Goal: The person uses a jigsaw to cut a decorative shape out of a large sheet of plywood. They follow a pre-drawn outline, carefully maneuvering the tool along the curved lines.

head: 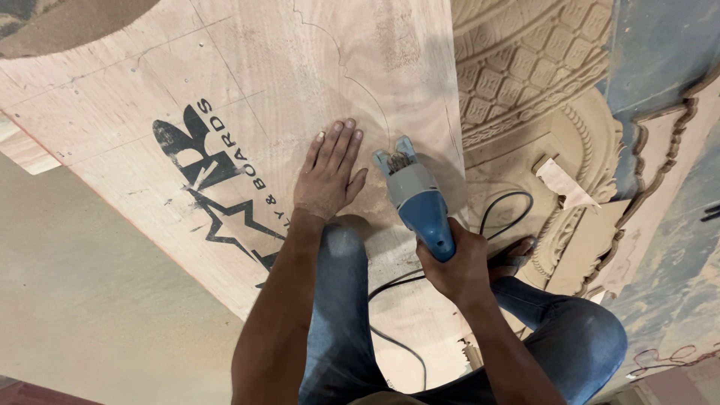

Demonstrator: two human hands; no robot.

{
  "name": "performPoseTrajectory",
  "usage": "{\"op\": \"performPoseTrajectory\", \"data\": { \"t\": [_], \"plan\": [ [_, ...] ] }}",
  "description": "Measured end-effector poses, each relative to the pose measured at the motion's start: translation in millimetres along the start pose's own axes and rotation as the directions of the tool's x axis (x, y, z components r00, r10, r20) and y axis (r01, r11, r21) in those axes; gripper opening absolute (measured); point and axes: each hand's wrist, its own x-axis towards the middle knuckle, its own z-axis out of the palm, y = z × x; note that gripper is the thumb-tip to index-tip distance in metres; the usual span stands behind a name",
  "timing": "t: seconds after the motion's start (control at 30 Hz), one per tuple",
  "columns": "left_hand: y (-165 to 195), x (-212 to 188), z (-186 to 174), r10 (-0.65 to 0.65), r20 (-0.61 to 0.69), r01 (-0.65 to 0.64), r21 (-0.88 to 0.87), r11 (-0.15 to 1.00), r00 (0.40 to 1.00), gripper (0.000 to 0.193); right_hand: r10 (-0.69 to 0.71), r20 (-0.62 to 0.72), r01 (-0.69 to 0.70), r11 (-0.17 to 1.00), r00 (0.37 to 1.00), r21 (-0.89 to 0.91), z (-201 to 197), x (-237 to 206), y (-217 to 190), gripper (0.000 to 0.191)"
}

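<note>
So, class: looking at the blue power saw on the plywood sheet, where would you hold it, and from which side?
Grip the blue saw by its narrow rear handle, coming from behind, as the right hand does. The blade end points away along the pencil line, and the cord trails off the back.

A blue and grey jigsaw stands at frame centre on a pale plywood sheet lying flat, pencil-marked, black-printed.
</note>
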Motion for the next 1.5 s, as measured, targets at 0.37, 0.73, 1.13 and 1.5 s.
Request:
{"op": "performPoseTrajectory", "data": {
  "t": [0.37,0.73,1.13,1.5],
  "plan": [
    [1,-2,2,-0.003,0.014,0.003,0.023,1.000,1.000,0.071,0.063,0.001,-0.063,0.998,0.998,-0.002,3,-2,-6,0.020],
    [0,3,-2,-0.007,0.019,0.007,0.029,1.000,1.000,0.070,0.125,0.008,-0.125,0.991,0.992,0.037,3,1,-19,0.019],
    [1,12,-4,-0.007,-0.004,0.007,0.010,1.000,1.000,0.070,0.169,-0.048,-0.168,0.986,0.984,0.025,3,10,-33,0.021],
    [5,22,-2,-0.005,0.011,0.004,0.028,1.000,1.000,0.070,0.104,-0.088,-0.078,0.963,0.991,0.259,3,13,-43,0.019]
  ]
}}
